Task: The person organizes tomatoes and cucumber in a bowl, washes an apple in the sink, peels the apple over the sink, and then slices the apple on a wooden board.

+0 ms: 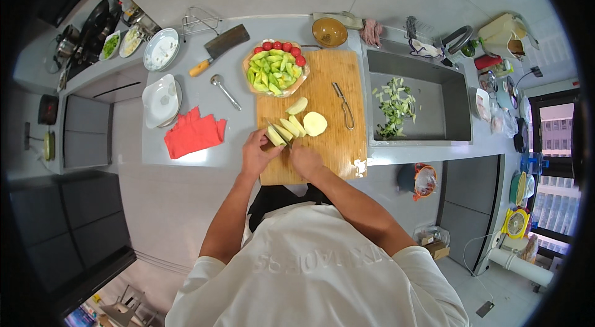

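Observation:
My left hand holds a pale peeled piece of fruit or vegetable on the wooden cutting board. My right hand grips a small knife, its blade at that piece; the handle is hidden in my fist. Beside the blade lie several pale cut wedges, and right of them a round, flat-cut piece. A metal peeler rests on the board's right part. At the board's upper left, a plate bears green cut pieces and several cherry tomatoes.
Left of the board are a cleaver, a metal spoon-like tool, a red cloth and white dishes. An amber bowl stands behind the board. On the right, peelings lie in the sink.

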`<state>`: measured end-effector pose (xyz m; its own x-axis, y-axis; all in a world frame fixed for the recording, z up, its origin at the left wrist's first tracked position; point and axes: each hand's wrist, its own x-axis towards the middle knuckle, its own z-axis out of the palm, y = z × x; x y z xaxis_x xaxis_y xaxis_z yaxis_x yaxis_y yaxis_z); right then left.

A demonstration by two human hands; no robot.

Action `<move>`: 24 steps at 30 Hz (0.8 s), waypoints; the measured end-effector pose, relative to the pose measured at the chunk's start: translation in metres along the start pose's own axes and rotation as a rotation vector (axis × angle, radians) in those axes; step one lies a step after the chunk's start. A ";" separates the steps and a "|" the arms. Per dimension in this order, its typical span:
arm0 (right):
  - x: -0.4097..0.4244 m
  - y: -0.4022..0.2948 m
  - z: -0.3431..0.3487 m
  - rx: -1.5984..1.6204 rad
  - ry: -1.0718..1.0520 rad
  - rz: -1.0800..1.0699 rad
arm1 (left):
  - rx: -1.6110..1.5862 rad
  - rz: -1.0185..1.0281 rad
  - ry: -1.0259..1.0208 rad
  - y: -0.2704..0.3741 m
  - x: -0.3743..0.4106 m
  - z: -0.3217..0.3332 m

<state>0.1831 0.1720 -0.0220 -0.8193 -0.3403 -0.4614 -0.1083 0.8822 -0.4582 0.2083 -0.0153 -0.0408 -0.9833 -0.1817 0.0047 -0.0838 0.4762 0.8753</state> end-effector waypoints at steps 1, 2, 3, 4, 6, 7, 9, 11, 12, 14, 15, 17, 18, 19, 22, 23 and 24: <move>0.000 0.000 -0.002 0.008 -0.004 0.007 | -0.012 -0.007 -0.017 -0.002 -0.002 -0.001; -0.003 0.000 -0.002 0.014 -0.012 0.002 | -0.024 -0.013 -0.035 -0.003 -0.004 -0.003; -0.003 0.000 -0.002 0.023 -0.015 -0.004 | -0.033 -0.014 -0.052 -0.003 -0.004 -0.006; -0.004 0.001 -0.002 0.031 -0.018 -0.011 | -0.036 -0.012 -0.064 -0.003 -0.004 -0.009; -0.007 0.006 -0.006 0.063 -0.018 0.026 | -0.042 -0.012 -0.092 -0.002 -0.006 -0.016; -0.010 0.010 -0.009 0.080 -0.021 0.046 | 0.025 -0.012 -0.117 -0.001 -0.007 -0.019; -0.021 0.018 -0.011 0.128 -0.002 0.025 | 0.157 -0.011 -0.161 -0.002 -0.010 -0.023; -0.028 0.027 -0.012 0.125 0.017 0.035 | 0.120 -0.038 -0.129 -0.004 -0.011 -0.021; -0.031 0.029 -0.013 0.101 0.025 0.052 | 0.104 -0.054 -0.110 -0.008 -0.012 -0.018; -0.037 0.027 -0.014 0.076 0.063 0.015 | -0.099 -0.094 -0.015 -0.016 -0.017 -0.005; -0.045 0.028 -0.018 0.077 0.101 -0.019 | -0.207 -0.110 0.020 -0.012 -0.018 0.004; -0.058 0.026 -0.023 0.060 0.151 -0.068 | -0.143 -0.115 0.009 -0.007 -0.017 0.015; -0.063 0.025 -0.024 0.042 0.165 -0.081 | -0.110 -0.115 0.003 -0.005 -0.015 0.018; -0.068 0.025 -0.025 0.024 0.179 -0.095 | -0.090 -0.114 0.001 -0.003 -0.013 0.019; -0.082 0.026 -0.028 0.000 0.197 -0.142 | -0.049 -0.115 0.003 -0.002 -0.009 0.018; -0.085 0.026 -0.028 -0.004 0.181 -0.130 | -0.052 -0.115 0.005 -0.002 -0.008 0.017; -0.087 0.026 -0.028 -0.008 0.167 -0.115 | -0.056 -0.113 0.005 -0.001 -0.006 0.016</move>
<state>0.2359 0.2339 0.0279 -0.8832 -0.3808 -0.2739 -0.2104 0.8435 -0.4943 0.2119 -0.0011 -0.0497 -0.9672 -0.2360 -0.0935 -0.1851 0.4037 0.8959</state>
